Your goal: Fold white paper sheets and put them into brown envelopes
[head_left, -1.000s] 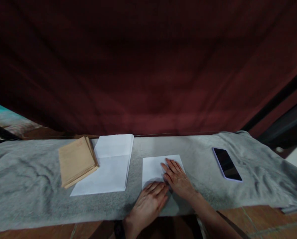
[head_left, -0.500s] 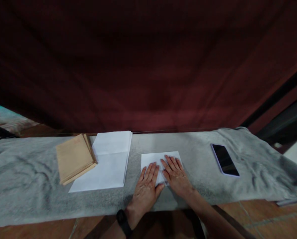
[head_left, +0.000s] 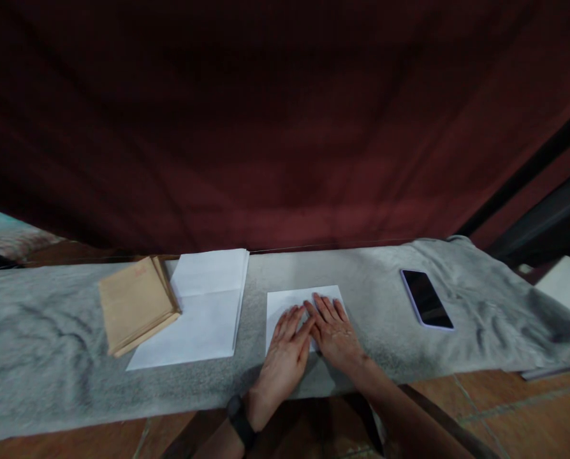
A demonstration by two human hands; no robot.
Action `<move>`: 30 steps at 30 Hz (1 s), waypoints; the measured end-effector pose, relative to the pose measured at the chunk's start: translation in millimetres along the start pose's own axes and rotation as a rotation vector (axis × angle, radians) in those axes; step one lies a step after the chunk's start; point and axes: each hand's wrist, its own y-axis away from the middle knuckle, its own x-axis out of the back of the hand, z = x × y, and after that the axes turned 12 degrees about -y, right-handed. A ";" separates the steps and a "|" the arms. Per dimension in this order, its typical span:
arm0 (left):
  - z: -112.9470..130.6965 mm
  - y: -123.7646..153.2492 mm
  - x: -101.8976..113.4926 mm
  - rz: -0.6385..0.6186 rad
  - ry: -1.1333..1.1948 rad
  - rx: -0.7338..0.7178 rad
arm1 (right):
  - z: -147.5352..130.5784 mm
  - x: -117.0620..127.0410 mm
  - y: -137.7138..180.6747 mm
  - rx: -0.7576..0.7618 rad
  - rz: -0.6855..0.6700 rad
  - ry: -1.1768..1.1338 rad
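A folded white sheet of paper (head_left: 281,301) lies flat on the grey cloth in front of me. My left hand (head_left: 285,347) rests on its left part, fingers stretched out, with a dark band on the wrist. My right hand (head_left: 333,331) is laid flat over the right part, fingers spread. The thumb side of my left hand touches my right hand near the middle of the sheet. Much of the paper's near side is hidden under both hands.
Left of my hands is a stack of white paper (head_left: 208,319), overlapped by a pile of brown envelopes (head_left: 134,299). A phone (head_left: 427,299) in a pale purple case lies to the right. Grey cloth (head_left: 371,280) covers the surface; a dark red curtain (head_left: 285,159) hangs behind.
My left hand has turned slightly and come closer to my right, its thumb side now meeting it. The right hand stays flat on the paper. The whole view has shifted a little.
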 end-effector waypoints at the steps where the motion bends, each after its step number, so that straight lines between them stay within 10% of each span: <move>1: 5.0 -3.8 0.6 0.010 0.080 -0.006 | 0.5 -0.6 0.5 0.010 -0.014 0.012; 10: 35.3 -35.0 -1.5 0.052 0.431 0.081 | 2.1 -4.6 -0.5 0.028 -0.102 0.143; 30: 48.3 -63.9 -4.9 -0.039 0.321 0.199 | 4.1 -10.9 1.8 0.042 -0.087 0.147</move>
